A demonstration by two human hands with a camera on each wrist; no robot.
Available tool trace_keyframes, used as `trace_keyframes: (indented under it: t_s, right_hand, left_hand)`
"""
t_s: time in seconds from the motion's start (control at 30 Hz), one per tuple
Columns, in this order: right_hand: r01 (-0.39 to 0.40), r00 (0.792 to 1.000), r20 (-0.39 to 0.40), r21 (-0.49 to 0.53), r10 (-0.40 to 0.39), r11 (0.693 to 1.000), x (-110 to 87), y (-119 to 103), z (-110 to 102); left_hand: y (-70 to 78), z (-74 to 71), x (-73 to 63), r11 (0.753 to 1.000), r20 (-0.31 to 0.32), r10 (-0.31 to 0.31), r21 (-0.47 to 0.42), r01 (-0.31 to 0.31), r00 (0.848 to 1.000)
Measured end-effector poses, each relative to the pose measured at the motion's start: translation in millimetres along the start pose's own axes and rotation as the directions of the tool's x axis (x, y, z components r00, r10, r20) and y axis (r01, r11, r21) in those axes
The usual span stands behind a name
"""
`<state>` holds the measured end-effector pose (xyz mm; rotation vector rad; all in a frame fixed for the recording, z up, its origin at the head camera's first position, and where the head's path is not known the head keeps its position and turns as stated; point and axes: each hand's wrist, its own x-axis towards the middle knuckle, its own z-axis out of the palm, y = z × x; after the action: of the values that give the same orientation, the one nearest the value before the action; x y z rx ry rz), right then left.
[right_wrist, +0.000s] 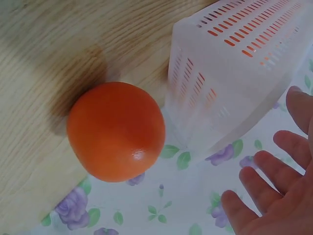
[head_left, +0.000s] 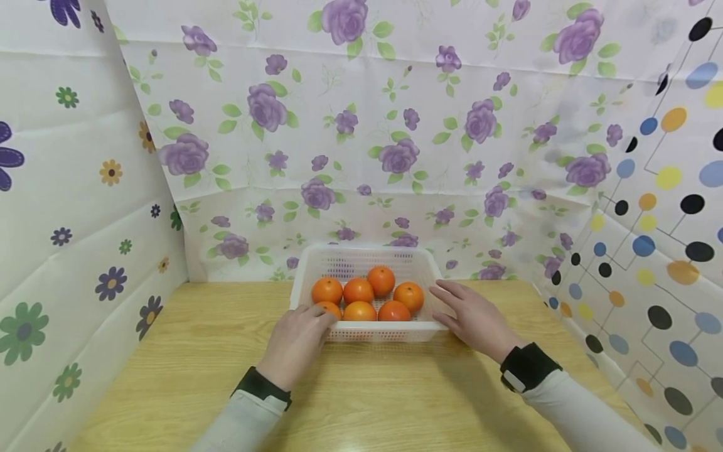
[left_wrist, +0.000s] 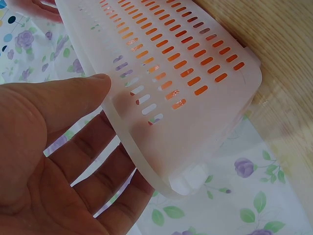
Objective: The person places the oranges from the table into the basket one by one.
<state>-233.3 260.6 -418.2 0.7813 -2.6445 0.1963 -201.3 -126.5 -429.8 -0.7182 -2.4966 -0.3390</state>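
A white perforated plastic basket holds several oranges. At its front left corner my left hand grips the rim; in the left wrist view the thumb lies on the outer side and the fingers reach behind the edge. My right hand is at the basket's right end with fingers spread and nothing held. In the right wrist view its fingertips are near the rim. One more orange sits on the table outside the basket, near that end; the right hand hides it in the head view.
The wooden table runs back to a wall covered in a purple-flowered sheet, close behind the basket. A flower-patterned sheet hangs at the left, and a dotted one at the right.
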Motion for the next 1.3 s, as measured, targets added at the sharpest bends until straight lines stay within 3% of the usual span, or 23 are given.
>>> trace_keyframes:
  t_s: [0.17, 0.6, 1.3]
  right_hand:
    - [0.019, 0.999, -0.028, -0.009, -0.019, 1.0, -6.4, 0, -5]
    - [-0.021, 0.997, -0.071, 0.015, 0.022, 1.0, -27.0, 12, -7]
    - [-0.138, 0.99, 0.004, 0.03, 0.138, 0.99, -50.4, 26, 3]
  left_hand:
    - [0.8, -1.3, 0.5, 1.0, 0.0, -0.004, -0.004, 0.004, 1.0]
    - [2.2, -2.1, 1.1, 1.0, -0.009, 0.007, -0.006, -0.007, 1.0]
    - [1.6, -0.4, 0.1, 1.0, -0.002, 0.003, 0.001, -0.003, 1.0]
